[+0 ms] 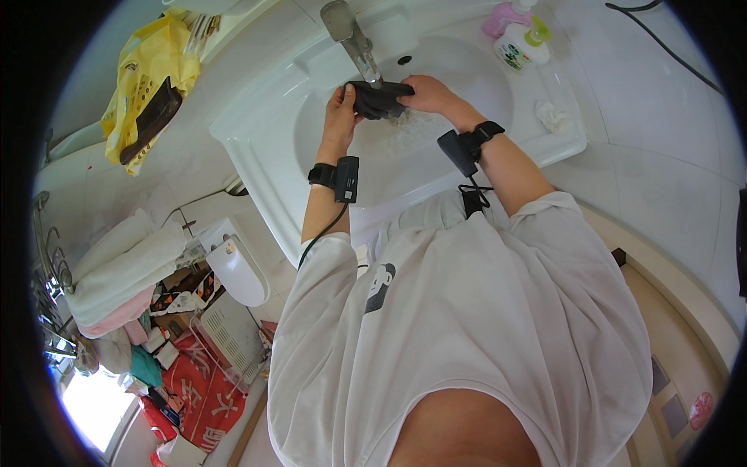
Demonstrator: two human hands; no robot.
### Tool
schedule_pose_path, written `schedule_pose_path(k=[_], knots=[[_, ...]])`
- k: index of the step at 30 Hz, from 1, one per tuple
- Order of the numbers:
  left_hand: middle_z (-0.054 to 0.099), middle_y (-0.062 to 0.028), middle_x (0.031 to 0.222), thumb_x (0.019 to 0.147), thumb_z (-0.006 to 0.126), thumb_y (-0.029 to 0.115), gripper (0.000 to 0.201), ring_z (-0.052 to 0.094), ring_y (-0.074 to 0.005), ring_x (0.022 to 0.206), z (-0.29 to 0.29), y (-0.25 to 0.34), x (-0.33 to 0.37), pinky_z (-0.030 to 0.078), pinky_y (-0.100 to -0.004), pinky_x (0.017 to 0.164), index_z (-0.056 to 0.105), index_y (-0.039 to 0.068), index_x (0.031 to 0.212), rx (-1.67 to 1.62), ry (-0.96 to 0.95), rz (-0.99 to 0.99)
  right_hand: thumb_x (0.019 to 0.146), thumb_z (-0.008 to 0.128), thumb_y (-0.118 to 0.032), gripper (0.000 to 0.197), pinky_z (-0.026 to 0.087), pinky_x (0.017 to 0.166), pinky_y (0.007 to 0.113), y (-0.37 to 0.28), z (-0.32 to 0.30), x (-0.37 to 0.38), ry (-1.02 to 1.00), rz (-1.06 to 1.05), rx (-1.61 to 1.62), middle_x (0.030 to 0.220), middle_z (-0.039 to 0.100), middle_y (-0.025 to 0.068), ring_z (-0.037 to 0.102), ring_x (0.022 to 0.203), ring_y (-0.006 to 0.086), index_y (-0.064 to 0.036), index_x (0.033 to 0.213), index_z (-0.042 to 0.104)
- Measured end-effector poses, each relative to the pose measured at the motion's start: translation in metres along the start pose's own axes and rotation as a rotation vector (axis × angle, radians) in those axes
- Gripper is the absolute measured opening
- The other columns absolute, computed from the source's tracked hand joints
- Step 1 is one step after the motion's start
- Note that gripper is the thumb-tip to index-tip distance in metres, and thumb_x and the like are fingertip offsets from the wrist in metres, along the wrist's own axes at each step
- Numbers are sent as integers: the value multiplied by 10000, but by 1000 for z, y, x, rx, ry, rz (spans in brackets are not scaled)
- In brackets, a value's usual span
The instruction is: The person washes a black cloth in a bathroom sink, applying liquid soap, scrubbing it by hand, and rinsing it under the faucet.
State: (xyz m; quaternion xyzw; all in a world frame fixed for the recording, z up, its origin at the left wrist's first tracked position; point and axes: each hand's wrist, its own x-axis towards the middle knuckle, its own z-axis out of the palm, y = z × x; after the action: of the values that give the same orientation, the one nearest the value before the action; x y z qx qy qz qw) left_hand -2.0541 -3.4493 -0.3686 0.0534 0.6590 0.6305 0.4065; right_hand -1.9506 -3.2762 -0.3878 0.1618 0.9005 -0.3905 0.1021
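Note:
Both hands hold a dark grey cloth [379,101] stretched between them, right beneath the spout of a chrome faucet [356,48]. My left hand [339,117] pinches its left end, thumb on top. The right end is gripped by my right hand [429,94], with the fingertips curled over the edge. The cloth sags in the middle, and its exact kind cannot be made out. Splashing water [412,134] spreads below it in the white sink [498,101]. A black device is strapped to each wrist, with a cable running toward my sleeves.
On the sink's far right corner stand a white pump bottle [523,47] and a pink bottle [507,19]. Crumpled white tissue [551,115] lies on the right rim. A yellow bag [152,70] is at upper left; a white toilet [237,268] is farther down that side.

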Motion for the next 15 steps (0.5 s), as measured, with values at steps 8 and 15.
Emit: schedule_pose_path(k=[8,15], knots=[[561,-35,911,903,387,422,445,499,-100,798,-10,-55,19,419,-225,690,518,49,1109,367,119,119,796,579,-318,299,461,682,323,-20,3,-9,20,289,1346,855,561,16,560,753,149,-92,988,543],[579,-65,922,888,396,463,503,514,-125,782,22,-56,0,419,-239,747,535,23,1090,317,-96,-44,802,583,-320,278,449,655,303,-26,8,-6,41,331,1499,786,544,1,537,729,138,-106,977,557]])
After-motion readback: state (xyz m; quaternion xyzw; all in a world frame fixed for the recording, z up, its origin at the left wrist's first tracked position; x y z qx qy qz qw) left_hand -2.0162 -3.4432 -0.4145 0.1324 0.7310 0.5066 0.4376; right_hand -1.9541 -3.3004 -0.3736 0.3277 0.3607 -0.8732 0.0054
